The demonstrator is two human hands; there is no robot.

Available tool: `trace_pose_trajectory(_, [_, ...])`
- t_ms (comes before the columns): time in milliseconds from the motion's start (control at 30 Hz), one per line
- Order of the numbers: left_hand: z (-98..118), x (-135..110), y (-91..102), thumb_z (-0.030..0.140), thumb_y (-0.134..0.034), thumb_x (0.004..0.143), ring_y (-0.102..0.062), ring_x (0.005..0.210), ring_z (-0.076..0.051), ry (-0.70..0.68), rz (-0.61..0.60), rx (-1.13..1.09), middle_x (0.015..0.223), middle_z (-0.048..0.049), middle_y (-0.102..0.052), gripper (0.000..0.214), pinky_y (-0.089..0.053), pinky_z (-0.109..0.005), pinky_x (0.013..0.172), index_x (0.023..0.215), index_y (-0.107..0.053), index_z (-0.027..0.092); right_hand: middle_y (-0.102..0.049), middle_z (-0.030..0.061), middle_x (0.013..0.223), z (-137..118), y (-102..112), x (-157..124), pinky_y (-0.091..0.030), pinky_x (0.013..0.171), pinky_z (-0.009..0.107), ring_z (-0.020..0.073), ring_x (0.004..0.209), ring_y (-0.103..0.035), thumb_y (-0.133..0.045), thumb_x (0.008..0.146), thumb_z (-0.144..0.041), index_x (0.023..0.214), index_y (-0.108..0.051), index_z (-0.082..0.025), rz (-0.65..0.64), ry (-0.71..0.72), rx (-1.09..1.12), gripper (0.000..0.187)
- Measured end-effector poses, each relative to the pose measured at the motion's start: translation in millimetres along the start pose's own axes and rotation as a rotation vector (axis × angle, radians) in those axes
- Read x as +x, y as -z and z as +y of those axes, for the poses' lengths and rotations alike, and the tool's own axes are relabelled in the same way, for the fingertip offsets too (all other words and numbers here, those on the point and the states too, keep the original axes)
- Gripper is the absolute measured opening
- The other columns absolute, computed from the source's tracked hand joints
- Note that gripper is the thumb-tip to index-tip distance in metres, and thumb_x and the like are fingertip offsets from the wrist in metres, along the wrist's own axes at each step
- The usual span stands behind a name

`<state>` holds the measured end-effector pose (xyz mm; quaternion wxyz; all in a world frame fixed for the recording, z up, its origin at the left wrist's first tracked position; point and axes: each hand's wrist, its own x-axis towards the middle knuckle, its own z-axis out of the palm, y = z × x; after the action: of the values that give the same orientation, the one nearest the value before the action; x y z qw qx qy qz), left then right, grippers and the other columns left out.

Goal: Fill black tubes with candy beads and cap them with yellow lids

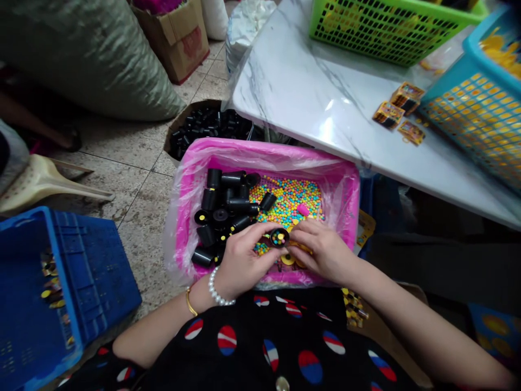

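My left hand (242, 258) grips a small black tube (279, 237) that is filled with coloured beads, its open mouth facing up. My right hand (321, 251) is closed in a pinch right beside the tube's rim; what it pinches is too small to name. Both hands hover over the near edge of a pink bin (350, 182) lined with clear plastic. Inside lie several empty black tubes (228, 209) on the left and a heap of small coloured beads (291, 198) on the right. Yellow caps (288, 259) lie under my hands.
A white marble-look table (309, 92) stands behind the bin, bearing a green basket (378, 27), a blue basket (476, 108) and small yellow packets (401, 111). A box of black tubes (207, 125) sits on the floor. A blue crate (77, 271) is at my left.
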<state>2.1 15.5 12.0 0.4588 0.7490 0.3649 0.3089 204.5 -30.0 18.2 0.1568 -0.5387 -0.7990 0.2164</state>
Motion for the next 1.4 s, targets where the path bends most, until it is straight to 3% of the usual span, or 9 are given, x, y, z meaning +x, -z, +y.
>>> trace_pose_trajectory(267, [-2.5, -3.7, 2.1, 0.017, -0.07, 0.079, -0.067, 0.092, -0.016, 0.081, 0.175, -0.08, 0.108, -0.0058, -0.068, 0.034, -0.055, -0.027, 0.083, 0.113, -0.063, 0.019, -0.067, 0.0092, 0.08, -5.8, -33.6, 35.0, -0.044, 0.067, 0.028, 0.0188, 0.075, -0.06, -0.053, 0.087, -0.012, 0.083, -0.067, -0.013, -0.335, 0.004, -0.137, 0.015])
trace_pose_trajectory(500, [-7.0, -3.1, -1.9, 0.012, -0.068, 0.077, -0.068, 0.078, -0.015, 0.124, 0.049, 0.004, 0.101, -0.0041, -0.069, 0.035, -0.057, -0.024, 0.069, 0.111, -0.064, 0.02, -0.071, 0.0055, 0.077, -14.3, 23.1, 22.4, -0.049, 0.07, 0.027, 0.0169, 0.074, -0.065, -0.06, 0.088, -0.018, 0.09, -0.069, -0.016, 0.141, 0.004, -0.002, 0.009])
trace_pose_trajectory(700, [-5.4, -2.4, -2.9, 0.011, -0.066, 0.078, -0.069, 0.09, -0.018, 0.091, 0.002, 0.013, 0.102, -0.0052, -0.07, 0.033, -0.057, -0.028, 0.077, 0.11, -0.065, 0.019, -0.071, 0.008, 0.099, -39.9, 45.7, 19.9, -0.052, 0.075, 0.026, 0.0169, 0.086, -0.067, -0.062, 0.089, -0.024, 0.116, -0.062, -0.016, 0.238, 0.014, 0.002, 0.029])
trace_pose_trajectory(800, [-6.9, -4.1, -1.8, 0.016, -0.07, 0.077, -0.069, 0.083, -0.018, 0.104, 0.022, -0.008, 0.098, -0.0052, -0.071, 0.036, -0.058, -0.028, 0.074, 0.111, -0.064, 0.019, -0.071, 0.0072, 0.094, -31.9, 39.0, 11.0, -0.052, 0.073, 0.027, 0.0174, 0.082, -0.066, -0.059, 0.09, -0.025, 0.108, -0.066, -0.019, 0.331, -0.098, -0.069, 0.02])
trace_pose_trajectory(867, [-7.6, -4.9, -1.3, 0.019, -0.072, 0.076, -0.069, 0.079, -0.018, 0.114, 0.049, -0.031, 0.095, -0.0055, -0.071, 0.038, -0.058, -0.029, 0.073, 0.113, -0.063, 0.018, -0.07, 0.0059, 0.084, -24.0, 27.1, 3.4, -0.05, 0.069, 0.027, 0.0167, 0.075, -0.065, -0.055, 0.092, -0.023, 0.095, -0.068, -0.019, 0.243, -0.141, -0.083, 0.014])
trace_pose_trajectory(1033, [-3.5, -2.8, -0.4, 0.01, -0.062, 0.081, -0.067, 0.098, -0.018, 0.038, 0.0, -0.068, 0.11, -0.0064, -0.07, 0.034, -0.056, -0.03, 0.086, 0.113, -0.064, 0.02, -0.063, 0.0067, 0.078, -18.5, -9.5, -4.9, -0.047, 0.067, 0.029, 0.0202, 0.077, -0.058, -0.056, 0.089, -0.023, 0.083, -0.066, -0.017, -0.261, -0.089, -0.22, 0.013])
trace_pose_trajectory(1133, [-0.8, -2.0, 0.1, 0.008, -0.059, 0.082, -0.065, 0.105, -0.018, 0.011, -0.014, -0.107, 0.114, -0.0064, -0.069, 0.035, -0.053, -0.031, 0.093, 0.115, -0.063, 0.02, -0.06, 0.0083, 0.084, -17.6, -10.8, -1.2, -0.047, 0.068, 0.031, 0.0211, 0.08, -0.056, -0.059, 0.085, -0.02, 0.083, -0.066, -0.017, -0.274, -0.125, -0.224, 0.008])
trace_pose_trajectory(1300, [0.0, -3.8, -0.1, 0.01, -0.062, 0.081, -0.068, 0.091, -0.016, 0.092, -0.014, -0.12, 0.111, -0.0065, -0.069, 0.036, -0.057, -0.026, 0.08, 0.116, -0.061, 0.019, -0.062, 0.0104, 0.103, -5.7, 9.4, 1.4, -0.047, 0.083, 0.039, 0.0236, 0.096, -0.058, -0.065, 0.081, -0.021, 0.083, -0.065, -0.018, 0.056, -0.204, 0.21, 0.003])
trace_pose_trajectory(1400, [0.4, -4.3, -0.6, 0.013, -0.065, 0.08, -0.067, 0.072, -0.012, 0.115, -0.035, -0.105, 0.107, -0.0073, -0.068, 0.034, -0.057, -0.022, 0.065, 0.114, -0.062, 0.018, -0.064, 0.0018, 0.073, -4.0, 10.9, -1.0, -0.048, 0.057, 0.027, 0.0149, 0.063, -0.061, -0.066, 0.083, -0.032, 0.089, -0.062, -0.019, 0.131, -0.481, 0.817, 0.014])
